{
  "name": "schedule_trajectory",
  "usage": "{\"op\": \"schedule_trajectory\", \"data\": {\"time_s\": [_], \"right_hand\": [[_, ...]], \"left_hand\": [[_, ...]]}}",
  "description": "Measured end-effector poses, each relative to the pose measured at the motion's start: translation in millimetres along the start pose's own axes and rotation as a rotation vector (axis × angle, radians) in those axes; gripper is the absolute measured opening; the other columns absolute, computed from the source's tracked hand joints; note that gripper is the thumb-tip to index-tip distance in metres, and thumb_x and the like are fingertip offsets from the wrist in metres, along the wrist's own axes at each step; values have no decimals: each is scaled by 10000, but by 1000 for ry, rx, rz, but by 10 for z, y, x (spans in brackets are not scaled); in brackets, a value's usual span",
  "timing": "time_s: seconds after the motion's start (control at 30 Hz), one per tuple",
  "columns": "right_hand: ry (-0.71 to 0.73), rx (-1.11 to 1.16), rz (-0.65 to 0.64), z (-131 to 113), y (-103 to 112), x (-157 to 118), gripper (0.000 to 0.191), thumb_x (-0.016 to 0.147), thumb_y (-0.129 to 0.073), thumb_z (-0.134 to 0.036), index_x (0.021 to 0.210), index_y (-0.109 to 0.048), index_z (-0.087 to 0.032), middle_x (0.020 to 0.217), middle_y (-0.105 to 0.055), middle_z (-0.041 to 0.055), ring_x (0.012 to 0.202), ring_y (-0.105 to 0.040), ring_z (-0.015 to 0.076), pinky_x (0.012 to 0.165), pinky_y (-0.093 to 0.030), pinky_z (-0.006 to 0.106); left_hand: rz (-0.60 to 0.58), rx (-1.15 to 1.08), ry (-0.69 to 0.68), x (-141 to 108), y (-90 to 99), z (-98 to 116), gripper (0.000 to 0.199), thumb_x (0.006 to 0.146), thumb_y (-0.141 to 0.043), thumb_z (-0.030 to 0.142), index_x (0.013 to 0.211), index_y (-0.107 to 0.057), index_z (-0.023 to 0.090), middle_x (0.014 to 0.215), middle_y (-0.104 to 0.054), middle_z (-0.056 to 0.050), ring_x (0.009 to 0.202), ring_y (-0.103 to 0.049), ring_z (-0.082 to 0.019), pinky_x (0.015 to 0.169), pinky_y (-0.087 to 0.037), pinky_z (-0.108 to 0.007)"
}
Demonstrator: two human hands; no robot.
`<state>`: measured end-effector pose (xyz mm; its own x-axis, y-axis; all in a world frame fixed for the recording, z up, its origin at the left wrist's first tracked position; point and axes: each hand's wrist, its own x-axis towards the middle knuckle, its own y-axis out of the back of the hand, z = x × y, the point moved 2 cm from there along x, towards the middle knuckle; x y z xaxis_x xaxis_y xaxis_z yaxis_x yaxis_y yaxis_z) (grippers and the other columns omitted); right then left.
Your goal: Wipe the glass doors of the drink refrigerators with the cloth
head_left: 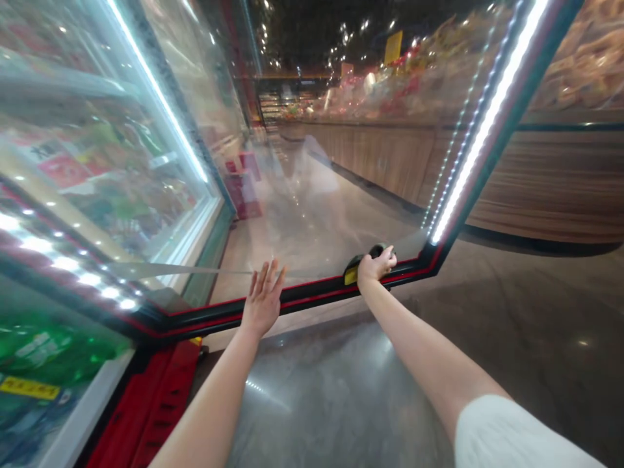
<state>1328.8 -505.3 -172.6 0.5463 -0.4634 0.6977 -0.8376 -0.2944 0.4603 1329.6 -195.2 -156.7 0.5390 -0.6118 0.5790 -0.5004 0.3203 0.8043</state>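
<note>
An open glass cooler door (292,214) with a black frame and red trim swings out in front of me. My left hand (263,299) lies flat, fingers spread, against the lower frame and the bottom of the glass. Farther right, my right hand (376,264) is closed around a black-and-yellow hand-held tool (351,269), pressed at the lower edge of the glass near the right corner. My fingers cover part of the tool, so its exact kind is unclear. A pale, see-through band (166,269) runs along the lower glass, left of my left hand.
Blurred packages show inside the lit cooler (97,149) at left, with green bottles (53,344) lower down. Beneath the door's hinge side is a red base panel (146,403). A wood-panelled display counter (536,182) heaped with goods stands right, above the shiny floor (331,403).
</note>
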Motion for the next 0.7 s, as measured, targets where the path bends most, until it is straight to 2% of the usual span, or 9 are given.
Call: {"op": "schedule_trajectory", "data": {"time_s": [0.07, 0.13, 0.2, 0.27, 0.33, 0.47, 0.57, 0.63, 0.7], "right_hand": [[-144, -11, 108, -143, 17, -61, 830, 884, -373, -119, 1665, -92, -150, 1633, -280, 241, 1459, -377, 468, 1199, -242, 694], [-201, -10, 127, -406, -23, -218, 851, 870, -419, -143, 1664, -113, -165, 1686, -186, 208, 1511, -261, 475, 1184, -232, 728], [-94, -4, 19, -692, -88, -411, 806, 860, -476, -137, 1637, -272, -205, 1699, -209, 154, 1543, -197, 443, 1196, -250, 699], [121, 7, -159, -865, -131, -591, 706, 870, -505, -97, 1553, -467, -275, 1658, -351, 100, 1556, -210, 394, 1217, -268, 638], [364, 49, -337, -843, -116, -712, 627, 894, -527, -69, 1443, -596, -364, 1551, -527, 46, 1538, -303, 331, 1226, -299, 579], [719, 181, -654, -376, 57, -687, 567, 911, -565, -48, 1315, -670, -432, 1293, -732, -38, 1420, -511, 196, 1226, -366, 477], [736, 167, -731, -145, 147, -525, 540, 897, -573, -29, 1248, -707, -416, 1237, -757, -46, 1403, -533, 176, 1235, -358, 470], [718, 155, -707, -246, 109, -467, 524, 921, -553, -37, 1257, -703, -410, 1289, -737, -40, 1441, -494, 193, 1257, -308, 515], [700, 161, -650, -531, -16, -502, 485, 956, -533, -62, 1269, -701, -392, 1335, -713, -27, 1479, -447, 219, 1269, -254, 567]], "left_hand": [[-15, 15, 5, -86, 25, -79, 785, 879, -462, 30, 1620, -290, 222, 1711, -202, -84, 1596, -100, -253, 1305, -191, -505], [-27, 28, 18, -163, 34, -148, 786, 879, -463, 31, 1621, -288, 224, 1708, -211, -84, 1595, -102, -250, 1308, -181, -500], [-35, 34, 43, -222, 21, -190, 795, 873, -459, 27, 1622, -283, 223, 1707, -210, -85, 1595, -107, -256, 1309, -174, -510], [-44, 27, 76, -258, -16, -199, 818, 860, -459, 22, 1628, -261, 219, 1710, -193, -88, 1594, -114, -268, 1308, -170, -526], [-56, 9, 103, -279, -65, -183, 847, 845, -466, 21, 1636, -229, 211, 1714, -168, -93, 1593, -125, -279, 1306, -173, -536], [-78, -8, 115, -322, -113, -170, 872, 828, -482, 25, 1639, -216, 204, 1720, -151, -91, 1593, -133, -283, 1305, -179, -531], [-75, 1, 134, -391, -79, -234, 824, 844, -482, 36, 1624, -278, 205, 1721, -159, -92, 1598, -104, -278, 1308, -163, -534], [-65, 13, 164, -457, -46, -301, 774, 863, -471, 42, 1607, -328, 200, 1718, -178, -100, 1598, -91, -273, 1310, -147, -537], [-54, 28, 203, -531, -23, -370, 755, 872, -463, 43, 1600, -344, 199, 1715, -193, -107, 1596, -95, -272, 1311, -137, -541]]}}
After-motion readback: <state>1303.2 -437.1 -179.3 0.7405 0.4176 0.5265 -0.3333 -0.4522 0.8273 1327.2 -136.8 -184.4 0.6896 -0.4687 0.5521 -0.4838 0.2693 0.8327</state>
